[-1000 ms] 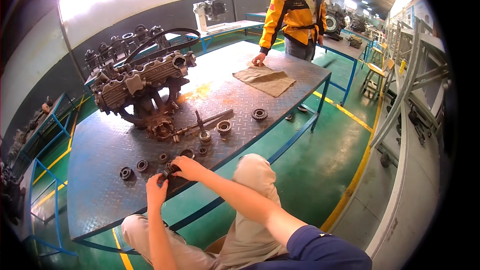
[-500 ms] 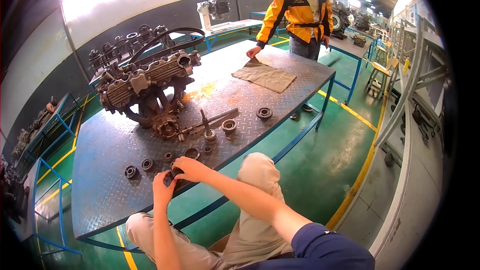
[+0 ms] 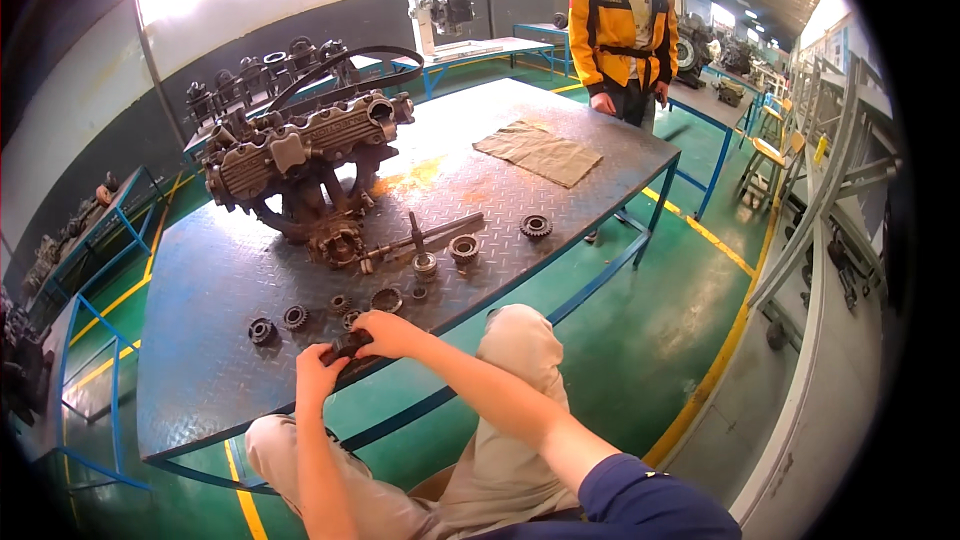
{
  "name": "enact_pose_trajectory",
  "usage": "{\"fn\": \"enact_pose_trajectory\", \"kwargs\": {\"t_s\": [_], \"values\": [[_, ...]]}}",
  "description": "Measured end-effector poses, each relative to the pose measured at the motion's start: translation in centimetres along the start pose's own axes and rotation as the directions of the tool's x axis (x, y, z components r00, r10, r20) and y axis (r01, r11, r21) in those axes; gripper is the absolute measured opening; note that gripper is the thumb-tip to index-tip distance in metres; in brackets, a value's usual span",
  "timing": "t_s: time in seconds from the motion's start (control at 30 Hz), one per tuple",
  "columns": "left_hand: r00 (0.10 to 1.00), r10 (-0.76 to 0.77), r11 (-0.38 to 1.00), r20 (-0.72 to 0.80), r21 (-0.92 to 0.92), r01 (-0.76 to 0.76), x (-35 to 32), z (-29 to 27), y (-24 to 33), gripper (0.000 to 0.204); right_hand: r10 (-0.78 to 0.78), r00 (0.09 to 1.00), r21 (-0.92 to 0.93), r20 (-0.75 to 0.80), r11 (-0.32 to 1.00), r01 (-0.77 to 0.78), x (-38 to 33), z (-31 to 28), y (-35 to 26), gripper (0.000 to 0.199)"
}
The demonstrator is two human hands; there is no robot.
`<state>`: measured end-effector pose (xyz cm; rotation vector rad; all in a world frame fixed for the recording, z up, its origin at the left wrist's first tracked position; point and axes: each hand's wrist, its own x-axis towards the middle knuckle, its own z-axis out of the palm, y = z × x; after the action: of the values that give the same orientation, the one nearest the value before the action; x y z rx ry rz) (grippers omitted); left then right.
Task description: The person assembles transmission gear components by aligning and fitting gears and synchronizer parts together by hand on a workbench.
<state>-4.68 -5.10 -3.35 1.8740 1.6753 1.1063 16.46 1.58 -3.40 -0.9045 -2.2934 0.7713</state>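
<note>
At the near edge of the metal table, my left hand (image 3: pixel 318 372) and my right hand (image 3: pixel 393 334) are closed on opposite ends of a dark, short cylindrical metal part (image 3: pixel 349 344). Fingers cover much of it, so its exact kind does not show. Just beyond lie a small gear (image 3: pixel 341 303), a ring-shaped gear (image 3: pixel 386 300) and a small collar (image 3: pixel 420 292). To the left sit two dark gears, one (image 3: pixel 262 331) beside the other (image 3: pixel 295 317). Farther right are a toothed gear (image 3: pixel 463 248), another gear (image 3: pixel 536 226) and a long metal shaft (image 3: pixel 440 231).
A large engine block (image 3: pixel 290 155) stands on the table (image 3: pixel 220 380) at the far left. A brown cloth (image 3: pixel 540 152) lies at the far right, near a person in a yellow and black jacket (image 3: pixel 622 30). Metal racking (image 3: pixel 835 160) runs along the right.
The person across the table has let go of the cloth's raised corner and drawn the arm back; the cloth lies flatter. My hands have moved slightly apart, showing more of the dark part.
</note>
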Motion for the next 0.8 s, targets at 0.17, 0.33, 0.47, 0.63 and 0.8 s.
{"fn": "enact_pose_trajectory", "kwargs": {"t_s": [0.17,0.33,0.47,0.63,0.8], "values": [[0.992,0.12,0.993,-0.029,0.026,-0.119,0.4,0.9,0.4,0.043,-0.169,0.966,-0.03,-0.193,0.986,0.166,0.0,-0.4,0.6,0.04],[0.975,0.21,0.977,-0.072,-0.025,-0.212,0.6,1.3,2.5,0.048,-0.178,0.968,-0.124,-0.176,0.98,0.157,-0.7,-1.2,0.4,0.034],[0.976,0.213,0.977,-0.05,0.008,-0.212,0.4,1.0,1.9,0.041,-0.248,0.959,-0.114,-0.134,0.966,0.234,-0.5,-0.5,-0.9,0.032],[0.982,0.185,0.976,-0.032,0.122,-0.18,0.4,0.6,1.6,0.035,-0.159,0.968,-0.111,-0.194,0.984,0.139,-0.8,-0.3,-0.1,0.037],[0.996,0.086,0.985,-0.016,0.152,-0.082,0.2,0.3,0.3,0.031,-0.107,0.983,-0.103,-0.149,0.99,0.093,-0.7,0.5,0.3,0.04]]}}
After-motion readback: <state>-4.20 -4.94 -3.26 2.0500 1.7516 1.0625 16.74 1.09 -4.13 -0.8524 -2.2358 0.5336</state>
